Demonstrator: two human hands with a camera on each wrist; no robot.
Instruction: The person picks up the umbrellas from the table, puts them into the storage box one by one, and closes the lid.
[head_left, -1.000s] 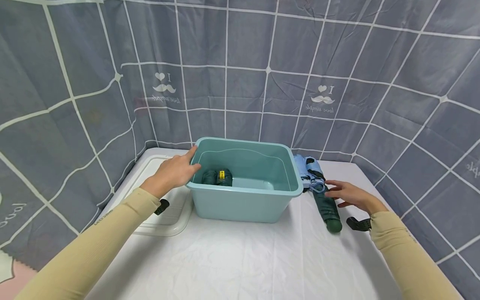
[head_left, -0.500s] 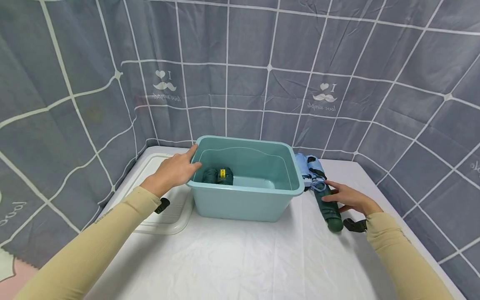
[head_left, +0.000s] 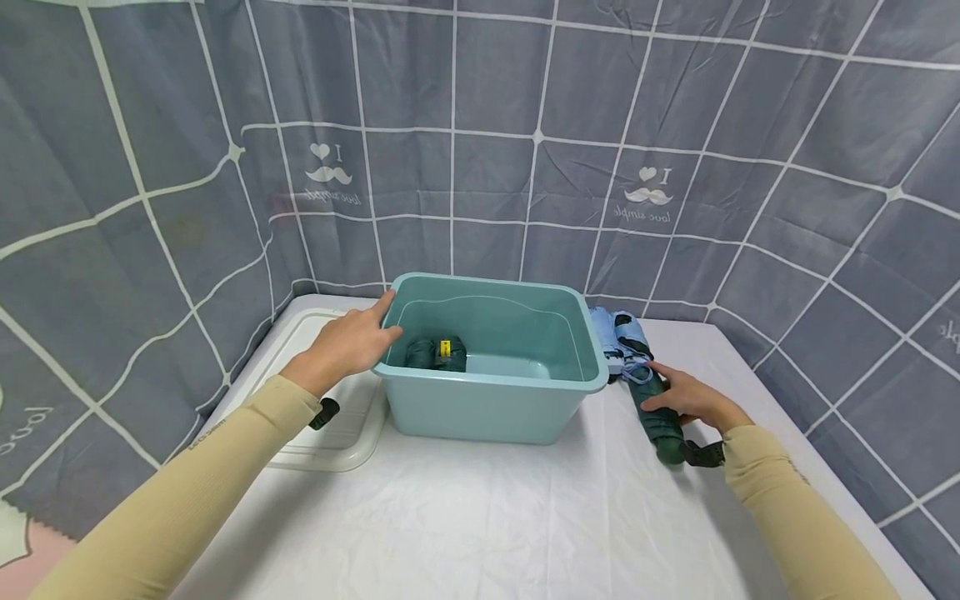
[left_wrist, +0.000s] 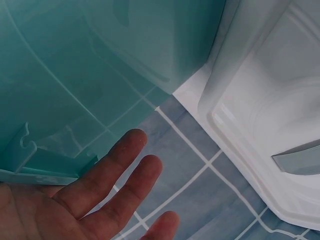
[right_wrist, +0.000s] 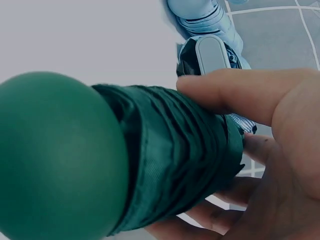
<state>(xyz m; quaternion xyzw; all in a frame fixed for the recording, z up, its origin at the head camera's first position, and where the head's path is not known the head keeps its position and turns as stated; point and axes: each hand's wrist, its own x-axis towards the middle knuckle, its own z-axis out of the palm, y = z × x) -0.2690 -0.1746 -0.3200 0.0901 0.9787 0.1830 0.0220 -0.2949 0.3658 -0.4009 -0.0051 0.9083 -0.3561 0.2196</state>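
Observation:
A folded dark green umbrella point(head_left: 662, 427) lies on the white table right of the bin, its rounded green end toward me. My right hand point(head_left: 692, 398) grips its middle. In the right wrist view the thumb lies across the pleated fabric point(right_wrist: 175, 150) while the fingers curl round the far side. My left hand point(head_left: 348, 343) rests at the left rim of the teal plastic bin point(head_left: 480, 412), index finger along the rim. Seen from the left wrist, its other fingers point(left_wrist: 132, 187) extend loosely beside the bin's outer wall. Inside the bin sit dark green bundles, one point(head_left: 450, 357) with a yellow tag.
A light blue folded item with dark patches point(head_left: 628, 329) lies against the bin's right side, beyond the green umbrella. Left of the bin is a white plastic lid point(head_left: 322, 437), flat on the table point(head_left: 480, 525). A grey gridded curtain point(head_left: 495, 183) surrounds the back and sides.
My right hand has come in from the right and its thumb and fingers have closed round the green umbrella. The left hand and the bin have stayed in place.

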